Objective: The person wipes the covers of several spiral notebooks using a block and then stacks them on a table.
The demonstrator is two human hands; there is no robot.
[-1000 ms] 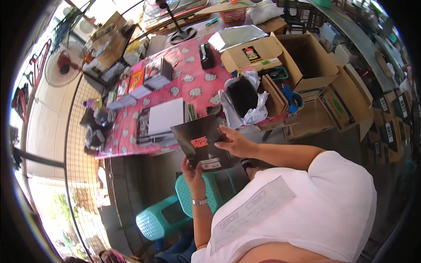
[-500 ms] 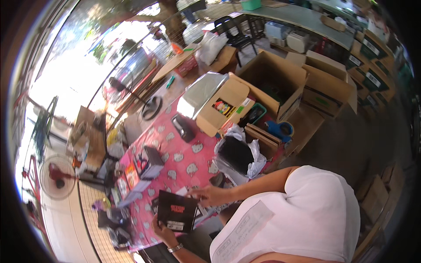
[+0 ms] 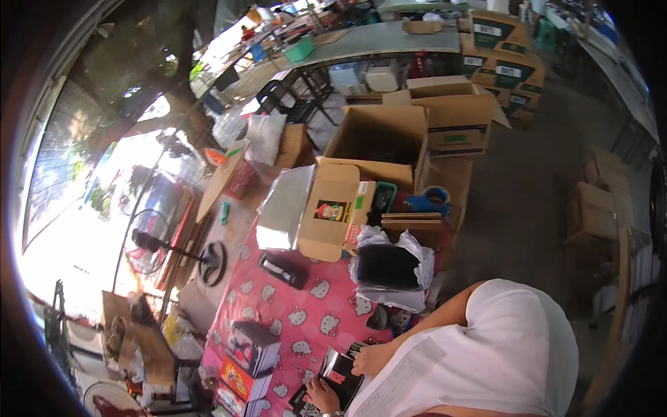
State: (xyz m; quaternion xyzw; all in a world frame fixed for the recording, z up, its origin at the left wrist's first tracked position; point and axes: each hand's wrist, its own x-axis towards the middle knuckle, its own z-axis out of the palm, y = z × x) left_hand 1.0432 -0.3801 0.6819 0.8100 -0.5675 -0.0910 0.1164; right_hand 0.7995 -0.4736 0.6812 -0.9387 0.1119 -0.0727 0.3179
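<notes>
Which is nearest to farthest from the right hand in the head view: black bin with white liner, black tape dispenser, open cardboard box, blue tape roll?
From the right hand:
1. Black bin with white liner, just above it.
2. Black tape dispenser, up-left on the pink cloth.
3. Blue tape roll, farther up, right.
4. Open cardboard box, top.

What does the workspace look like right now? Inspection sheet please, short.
Surface: table with pink cartoon-print cloth.
Job's things: dark flat packet with red label, held by both hands above the table edge.
Clutter: stacked small boxes, black stapler-like tool, white bag around a dark item, open cardboard boxes, blue tape roll.
Hands: left hand under the packet, right hand on its top edge.
Cables: nothing seen.
Surroundings: standing fan, stacked cartons, concrete floor.
</notes>
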